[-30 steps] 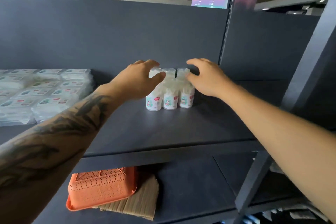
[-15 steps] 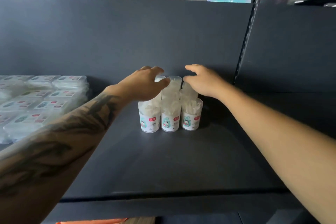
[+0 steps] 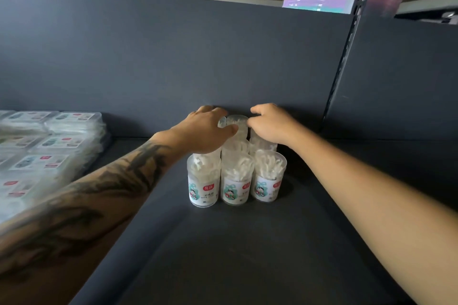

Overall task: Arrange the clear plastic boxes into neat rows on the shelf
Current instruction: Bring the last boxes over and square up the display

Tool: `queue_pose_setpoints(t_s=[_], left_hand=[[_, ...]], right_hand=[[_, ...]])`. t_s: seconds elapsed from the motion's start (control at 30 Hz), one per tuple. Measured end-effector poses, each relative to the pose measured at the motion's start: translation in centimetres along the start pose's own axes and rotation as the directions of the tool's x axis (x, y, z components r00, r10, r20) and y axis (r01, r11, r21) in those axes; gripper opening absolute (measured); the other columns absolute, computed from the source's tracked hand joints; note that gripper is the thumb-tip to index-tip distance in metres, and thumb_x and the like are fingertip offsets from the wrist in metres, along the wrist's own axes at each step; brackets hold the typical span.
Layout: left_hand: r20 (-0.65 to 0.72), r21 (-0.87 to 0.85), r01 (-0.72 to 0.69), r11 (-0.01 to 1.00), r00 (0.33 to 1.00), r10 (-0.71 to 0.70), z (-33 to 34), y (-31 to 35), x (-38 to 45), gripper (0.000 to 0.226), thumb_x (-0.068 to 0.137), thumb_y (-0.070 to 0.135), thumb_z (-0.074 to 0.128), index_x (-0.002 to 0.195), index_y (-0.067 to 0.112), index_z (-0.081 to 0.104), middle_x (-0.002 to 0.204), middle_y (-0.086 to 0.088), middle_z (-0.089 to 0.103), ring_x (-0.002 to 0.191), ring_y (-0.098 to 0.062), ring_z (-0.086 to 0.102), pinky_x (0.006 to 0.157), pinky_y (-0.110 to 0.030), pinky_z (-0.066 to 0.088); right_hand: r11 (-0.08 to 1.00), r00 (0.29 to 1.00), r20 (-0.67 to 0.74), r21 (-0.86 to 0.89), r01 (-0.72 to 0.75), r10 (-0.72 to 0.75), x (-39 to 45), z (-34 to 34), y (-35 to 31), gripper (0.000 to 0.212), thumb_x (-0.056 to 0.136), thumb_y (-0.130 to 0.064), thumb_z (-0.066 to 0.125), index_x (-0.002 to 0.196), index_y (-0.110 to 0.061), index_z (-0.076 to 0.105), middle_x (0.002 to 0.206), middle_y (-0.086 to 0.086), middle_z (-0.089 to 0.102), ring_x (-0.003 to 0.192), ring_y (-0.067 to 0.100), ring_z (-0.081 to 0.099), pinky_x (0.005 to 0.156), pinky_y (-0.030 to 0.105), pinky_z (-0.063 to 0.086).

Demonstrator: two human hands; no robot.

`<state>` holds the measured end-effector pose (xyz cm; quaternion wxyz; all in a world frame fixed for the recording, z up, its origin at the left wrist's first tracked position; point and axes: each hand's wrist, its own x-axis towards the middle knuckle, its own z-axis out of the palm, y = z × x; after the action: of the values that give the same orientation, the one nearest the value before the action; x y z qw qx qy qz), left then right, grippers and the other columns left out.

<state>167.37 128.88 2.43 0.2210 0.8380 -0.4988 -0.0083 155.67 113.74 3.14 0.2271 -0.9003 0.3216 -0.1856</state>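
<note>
Several clear round plastic boxes (image 3: 236, 182) filled with white cotton swabs stand in a tight block of rows near the back of the dark shelf (image 3: 247, 255). The front row shows three labelled boxes side by side. My left hand (image 3: 202, 131) reaches over the left column, its thumb and fingers curled round a box at the back (image 3: 235, 122). From the right, my right hand (image 3: 271, 124) closes its curled fingers on the back boxes of the right column. The rearmost boxes are mostly hidden by both hands.
Stacks of flat clear packets (image 3: 47, 153) with labels fill the shelf's left end. A dark back panel (image 3: 198, 57) rises right behind the boxes. A slotted upright post (image 3: 347, 57) divides this bay from the one on the right.
The view has moved closer and higher over the shelf. Both hands have slid further back along the block, from the middle rows to the rearmost boxes.
</note>
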Motion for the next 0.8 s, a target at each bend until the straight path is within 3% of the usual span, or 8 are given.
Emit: queue_pose_setpoints(t_s=[0.1, 0.17, 0.33, 0.57, 0.63, 0.7, 0.73, 0.8], left_hand=[[0.026, -0.014, 0.015, 1.0, 1.0, -0.015, 0.0, 0.0, 0.0, 0.06, 0.101, 0.056, 0.048, 0.153, 0.025, 0.043, 0.161, -0.005, 0.035, 0.148, -0.027, 0.033, 0.119, -0.038, 0.028], [0.037, -0.011, 0.016, 1.0, 0.999, -0.016, 0.0, 0.1, 0.0, 0.058, 0.102, 0.055, 0.047, 0.15, 0.024, 0.045, 0.16, -0.006, 0.037, 0.147, -0.028, 0.034, 0.116, -0.037, 0.029], [0.038, -0.012, 0.034, 0.999, 0.999, -0.033, -0.2, 0.5, -0.3, 0.055, 0.103, 0.053, 0.046, 0.15, 0.023, 0.046, 0.157, -0.008, 0.04, 0.144, -0.029, 0.037, 0.112, -0.035, 0.031], [0.054, 0.017, 0.055, 0.998, 0.997, -0.056, -0.4, 0.9, -0.7, 0.056, 0.104, 0.053, 0.044, 0.151, 0.023, 0.045, 0.157, -0.008, 0.04, 0.144, -0.029, 0.038, 0.112, -0.037, 0.031], [0.055, 0.033, 0.056, 0.998, 0.997, -0.057, -0.5, 0.9, -0.6, 0.055, 0.103, 0.056, 0.043, 0.149, 0.026, 0.046, 0.157, -0.006, 0.04, 0.143, -0.029, 0.039, 0.113, -0.04, 0.032], [0.022, 0.051, 0.048, 0.998, 0.999, -0.049, -0.7, 0.8, -0.7, 0.055, 0.102, 0.062, 0.04, 0.145, 0.029, 0.049, 0.155, -0.002, 0.042, 0.141, -0.028, 0.041, 0.116, -0.046, 0.033], [0.0, 0.055, 0.046, 0.997, 0.999, -0.046, -1.0, 0.8, -0.7, 0.056, 0.101, 0.065, 0.037, 0.144, 0.031, 0.051, 0.155, 0.0, 0.044, 0.14, -0.027, 0.042, 0.116, -0.049, 0.033], [-0.026, 0.012, 0.038, 0.999, 0.999, -0.038, -1.6, 0.9, -1.0, 0.065, 0.094, 0.074, 0.031, 0.141, 0.036, 0.054, 0.151, 0.001, 0.047, 0.139, -0.027, 0.044, 0.117, -0.052, 0.033]], right_hand=[[1.0, 1.0, -0.007, -0.016, 0.014, -0.014, 0.5, 0.6, -0.2, 0.041, 0.077, -0.024, 0.049, 0.106, 0.004, 0.06, 0.107, 0.009, 0.065, 0.094, 0.03, 0.063, 0.08, 0.039, 0.051], [1.0, 1.0, -0.002, -0.014, 0.018, -0.018, 0.9, 1.0, -0.1, 0.032, 0.073, -0.023, 0.045, 0.089, 0.003, 0.054, 0.094, 0.012, 0.061, 0.073, 0.026, 0.051, 0.066, 0.036, 0.041], [0.999, 0.999, -0.008, 0.007, 0.051, -0.051, 0.2, 1.1, -0.8, 0.017, 0.079, -0.014, 0.045, 0.067, -0.013, 0.032, 0.079, 0.007, 0.038, 0.069, 0.024, 0.03, 0.059, 0.033, 0.023], [0.994, 0.994, -0.025, -0.024, 0.107, -0.107, 0.2, 1.4, -0.7, 0.02, 0.08, -0.016, 0.047, 0.066, -0.012, 0.033, 0.074, 0.005, 0.035, 0.069, 0.024, 0.029, 0.06, 0.034, 0.024], [0.994, 0.994, -0.047, -0.042, 0.098, -0.1, 0.0, 1.1, -0.7, 0.019, 0.081, -0.018, 0.049, 0.07, -0.002, 0.045, 0.071, 0.012, 0.042, 0.066, 0.028, 0.035, 0.061, 0.035, 0.032], [0.995, 0.993, -0.055, -0.014, 0.104, -0.104, -0.3, 0.6, -0.7, 0.028, 0.086, -0.019, 0.05, 0.097, 0.0, 0.067, 0.094, 0.022, 0.066, 0.088, 0.04, 0.06, 0.077, 0.043, 0.054], [0.994, 0.992, -0.063, -0.01, 0.112, -0.112, -0.5, 0.3, -0.8, 0.034, 0.089, -0.02, 0.05, 0.111, -0.002, 0.067, 0.113, 0.021, 0.068, 0.107, 0.039, 0.062, 0.091, 0.049, 0.055], [0.993, 0.991, -0.06, -0.013, 0.115, -0.116, -1.0, -0.4, -0.8, 0.034, 0.093, -0.021, 0.05, 0.118, -0.004, 0.066, 0.123, 0.016, 0.068, 0.117, 0.036, 0.06, 0.1, 0.049, 0.052]])
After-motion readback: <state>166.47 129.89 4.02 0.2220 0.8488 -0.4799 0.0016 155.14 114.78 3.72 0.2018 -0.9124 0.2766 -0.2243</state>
